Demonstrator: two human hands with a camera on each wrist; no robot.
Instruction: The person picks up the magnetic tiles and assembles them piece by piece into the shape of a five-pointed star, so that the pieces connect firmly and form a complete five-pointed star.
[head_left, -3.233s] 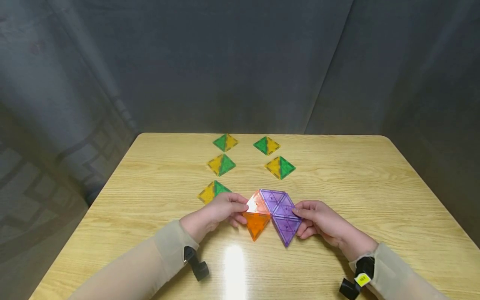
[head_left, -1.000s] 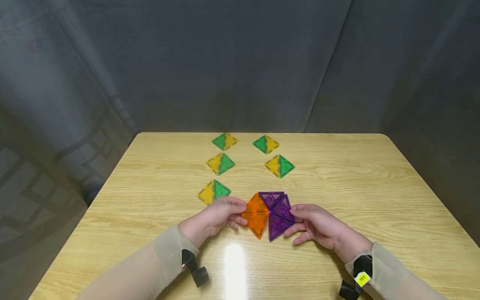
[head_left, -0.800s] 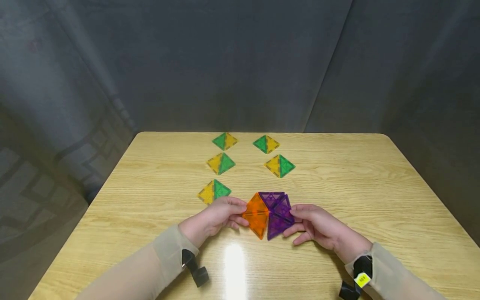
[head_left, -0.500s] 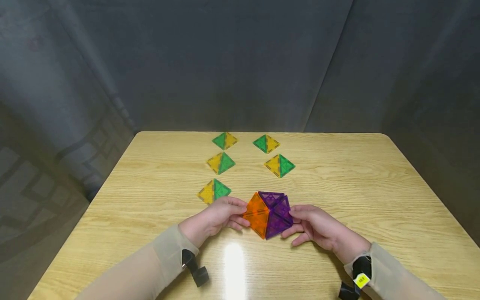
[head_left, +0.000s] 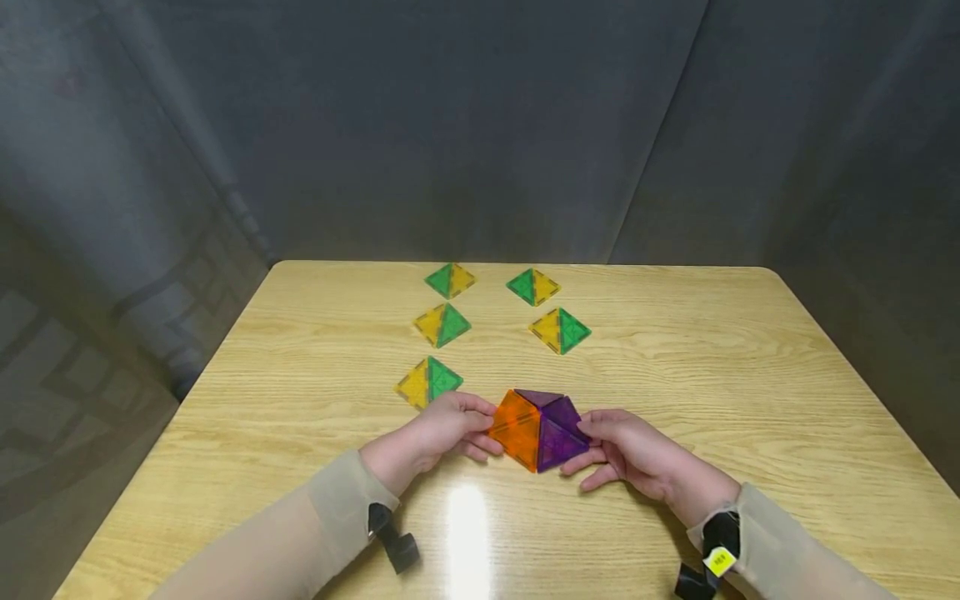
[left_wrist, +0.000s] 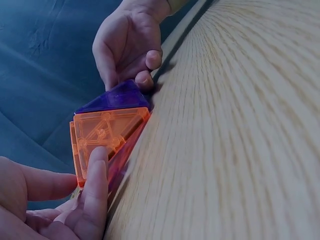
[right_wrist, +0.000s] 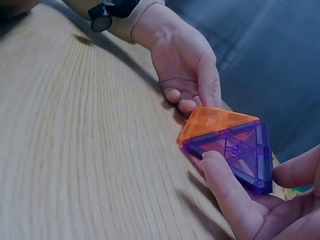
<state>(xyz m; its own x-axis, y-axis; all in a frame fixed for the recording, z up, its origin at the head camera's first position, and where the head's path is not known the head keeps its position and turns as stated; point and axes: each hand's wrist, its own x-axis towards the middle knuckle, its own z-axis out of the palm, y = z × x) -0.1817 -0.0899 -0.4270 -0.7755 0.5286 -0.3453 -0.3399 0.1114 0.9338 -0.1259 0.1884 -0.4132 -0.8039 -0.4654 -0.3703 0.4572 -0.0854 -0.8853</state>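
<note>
Magnetic triangle tiles, two orange [head_left: 517, 429] and three purple [head_left: 561, 437], are joined edge to edge into a shallow pointed cap low over the table. My left hand [head_left: 444, 431] pinches the orange side, one finger lying along the lower orange tile [left_wrist: 102, 131] in the left wrist view. On the opposite side, my right hand [head_left: 628, 446] grips the purple tiles between thumb and fingers. In the right wrist view a finger lies against the front purple tile [right_wrist: 239, 150], which meets the orange tile [right_wrist: 215, 121] along one edge. The cap's inside is hidden.
Green-and-yellow diamonds made of paired triangle tiles lie flat beyond the hands: one beside the left hand [head_left: 429, 382], two in the middle row [head_left: 442, 325] [head_left: 560, 331], and two at the back [head_left: 450, 281] [head_left: 533, 287]. A grey curtain [head_left: 465, 133] hangs behind the wooden table [head_left: 712, 358].
The orange and purple tiles were a flat fan with a gap at the front. Both hands have brought the sides together, closing the gap and raising the middle into a point.
</note>
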